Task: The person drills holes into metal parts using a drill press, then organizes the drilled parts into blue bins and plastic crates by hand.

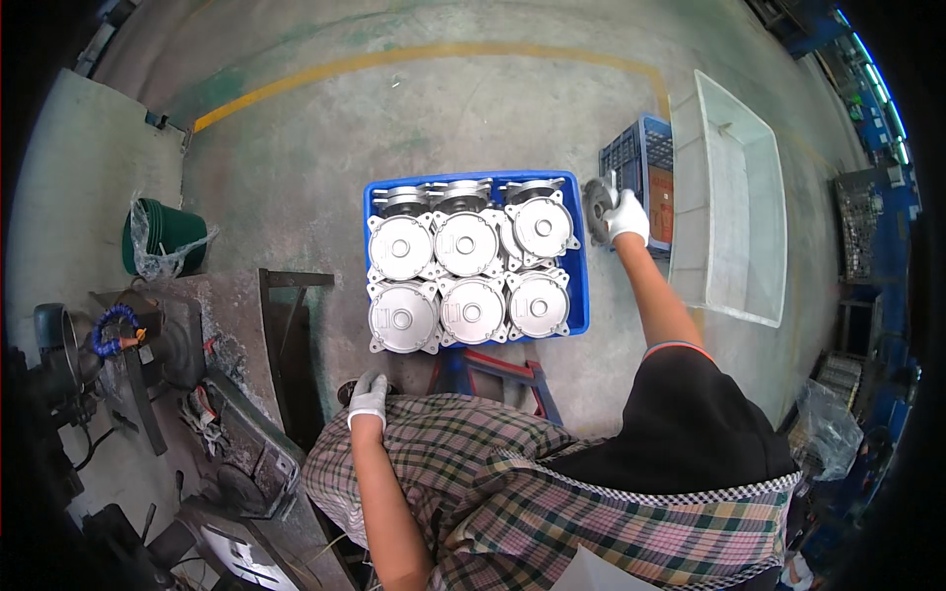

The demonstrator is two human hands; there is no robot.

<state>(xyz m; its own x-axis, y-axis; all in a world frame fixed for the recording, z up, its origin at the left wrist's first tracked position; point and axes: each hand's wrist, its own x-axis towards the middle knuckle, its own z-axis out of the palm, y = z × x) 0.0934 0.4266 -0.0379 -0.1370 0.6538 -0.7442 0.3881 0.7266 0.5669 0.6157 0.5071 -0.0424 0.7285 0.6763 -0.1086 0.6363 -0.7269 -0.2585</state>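
My right hand (627, 219), in a white glove, reaches out past the right side of the blue bin. It grips a dark grey round metal cover (596, 211) by its edge, tilted on its side. My left hand (370, 398), also gloved in white, rests flat on my plaid apron at the knee, its fingers stretched out and holding nothing. Between the hands stands the blue plastic bin (581, 295), filled with several silvery round cast covers (402, 248) with lugs and a hub in the middle. Those at the far side stand on edge.
Beyond my right hand are a blue crate (631, 148) with a brown box in it and a long white tub (749, 227). A machine (236, 483) with a blue coiled hose is at left, near green buckets (168, 236). A dark red-blue stand (493, 372) sits before the bin.
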